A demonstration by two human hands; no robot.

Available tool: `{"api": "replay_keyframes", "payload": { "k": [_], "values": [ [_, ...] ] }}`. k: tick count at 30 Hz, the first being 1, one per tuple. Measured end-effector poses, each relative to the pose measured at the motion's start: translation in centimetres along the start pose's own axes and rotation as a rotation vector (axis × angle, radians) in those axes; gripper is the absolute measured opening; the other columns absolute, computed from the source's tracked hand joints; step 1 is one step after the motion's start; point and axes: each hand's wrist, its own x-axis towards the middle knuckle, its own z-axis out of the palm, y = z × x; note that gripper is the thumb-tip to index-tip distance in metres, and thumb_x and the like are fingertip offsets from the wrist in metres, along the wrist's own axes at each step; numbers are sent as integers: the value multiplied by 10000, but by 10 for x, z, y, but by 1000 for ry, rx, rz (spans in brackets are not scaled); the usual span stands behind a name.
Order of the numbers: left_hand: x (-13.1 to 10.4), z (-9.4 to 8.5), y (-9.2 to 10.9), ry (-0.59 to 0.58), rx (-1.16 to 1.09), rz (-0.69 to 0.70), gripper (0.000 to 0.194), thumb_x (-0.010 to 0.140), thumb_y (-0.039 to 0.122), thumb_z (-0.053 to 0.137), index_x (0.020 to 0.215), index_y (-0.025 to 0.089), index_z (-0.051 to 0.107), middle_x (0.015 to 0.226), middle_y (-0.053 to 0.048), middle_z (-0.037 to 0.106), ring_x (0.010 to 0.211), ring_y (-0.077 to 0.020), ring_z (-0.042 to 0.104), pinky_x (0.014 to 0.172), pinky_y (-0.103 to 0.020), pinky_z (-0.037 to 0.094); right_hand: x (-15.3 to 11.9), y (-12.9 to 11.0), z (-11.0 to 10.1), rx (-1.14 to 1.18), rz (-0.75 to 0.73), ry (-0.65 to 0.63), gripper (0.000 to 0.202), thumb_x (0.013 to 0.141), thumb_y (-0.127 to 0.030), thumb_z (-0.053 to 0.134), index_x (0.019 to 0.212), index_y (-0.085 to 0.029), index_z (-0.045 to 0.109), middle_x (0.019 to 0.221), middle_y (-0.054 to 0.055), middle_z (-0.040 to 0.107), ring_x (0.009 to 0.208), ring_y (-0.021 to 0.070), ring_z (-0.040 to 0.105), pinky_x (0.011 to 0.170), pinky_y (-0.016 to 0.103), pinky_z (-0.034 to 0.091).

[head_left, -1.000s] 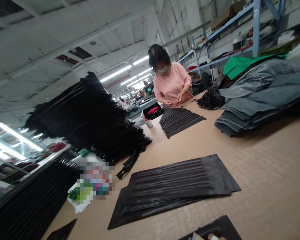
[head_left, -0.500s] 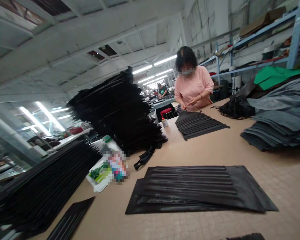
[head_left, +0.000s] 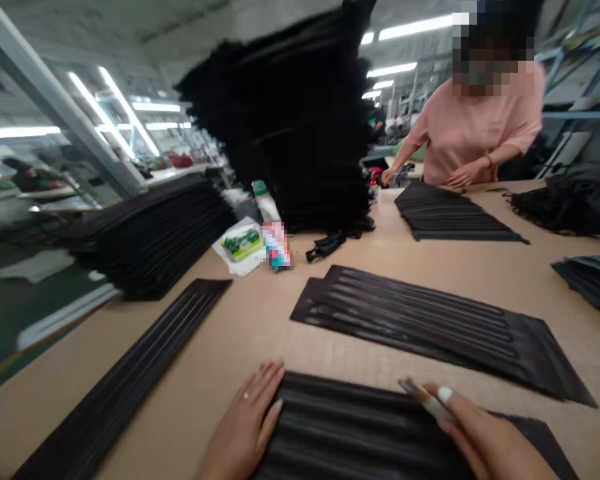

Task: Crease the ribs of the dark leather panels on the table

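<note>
My left hand [head_left: 250, 423] lies flat with its fingers stretched out, against the left edge of a black ribbed panel [head_left: 350, 427] at the near edge of the view. In my right hand [head_left: 480, 427], above that panel's right part, is a small slim tool [head_left: 427, 399] with a pale body and a darker, narrow tip; blur hides its exact kind. A white covering sits on one fingertip of this hand. Just beyond lies a small pile of black ribbed panels [head_left: 420, 317], slightly fanned. Another black ribbed strip [head_left: 130, 373] stretches along the table to the left.
A tall black stack [head_left: 285, 127] rises behind a white bottle with a green cap [head_left: 266, 200] and a green-white packet [head_left: 243, 245]. A lower black stack [head_left: 155, 233] stands left. Across the table, a person in pink [head_left: 480, 133] stands by fanned dark pieces [head_left: 455, 213].
The view has swung down and to the left. Both my hands have come into view at the near panel, the right one with the slim tool. The person opposite has spread their hands apart.
</note>
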Motion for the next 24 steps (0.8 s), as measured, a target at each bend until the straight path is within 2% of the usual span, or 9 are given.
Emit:
{"api": "replay_keyframes", "payload": {
  "k": [1, 3, 5, 7, 11, 15, 19, 24],
  "values": [
    [3, -6, 7, -46, -41, -30, 567, 1021, 335, 495, 1573, 278, 380, 1553, -57, 523, 1435, -222, 500, 1180, -430, 460, 10, -8, 1, 10, -49, -95, 480, 1019, -339, 398, 1466, -442, 539, 1318, -26, 692, 1083, 239, 718, 840, 351, 627],
    [8, -13, 16, -95, -130, -66, 520, 1033, 322, 469, 1542, 223, 433, 1572, -95, 498, 1485, -234, 433, 1221, -477, 405, 35, -26, 4, -17, -121, -242, 519, 1055, -283, 314, 1553, -357, 439, 1430, 32, 618, 1130, 218, 697, 921, 356, 592],
    [10, -16, 21, -113, -194, -94, 504, 1039, 310, 459, 1528, 189, 444, 1586, -111, 478, 1513, -237, 387, 1238, -501, 377, 61, -45, 12, -75, -188, -348, 506, 1072, -284, 303, 1559, -340, 429, 1398, 55, 636, 1078, 208, 707, 904, 347, 580],
    [10, -17, 24, -124, -234, -112, 491, 1041, 305, 459, 1513, 169, 459, 1590, -117, 472, 1526, -237, 362, 1246, -507, 365, 85, -63, 25, -138, -253, -425, 477, 1078, -294, 324, 1528, -338, 476, 1279, 53, 691, 1009, 203, 713, 862, 326, 566],
    [9, -21, 29, -111, -275, -128, 463, 1038, 296, 464, 1480, 164, 494, 1580, -121, 485, 1526, -240, 363, 1244, -513, 370, 119, -100, 55, -246, -359, -501, 463, 1067, -259, 356, 1495, -328, 517, 1075, 39, 724, 875, 187, 704, 736, 272, 508],
    [9, -24, 32, -90, -299, -135, 452, 1037, 297, 460, 1466, 161, 506, 1567, -122, 501, 1523, -245, 369, 1234, -520, 385, 136, -127, 76, -317, -401, -582, 475, 1079, -251, 339, 1526, -344, 468, 1052, 36, 704, 831, 191, 696, 645, 274, 438],
    [10, -25, 33, -101, -294, -141, 463, 1036, 305, 463, 1465, 134, 503, 1568, -128, 498, 1529, -248, 358, 1239, -515, 380, 148, -141, 85, -409, -418, -632, 471, 1090, -271, 324, 1534, -370, 444, 1043, 25, 684, 774, 194, 686, 579, 291, 369],
    [11, -26, 33, -133, -276, -118, 488, 1041, 304, 448, 1485, 104, 480, 1582, -139, 476, 1524, -270, 364, 1243, -512, 375, 166, -153, 83, -441, -521, -683, 446, 1084, -250, 360, 1505, -312, 493, 987, 38, 691, 746, 150, 648, 601, 259, 352]
  ]
}}
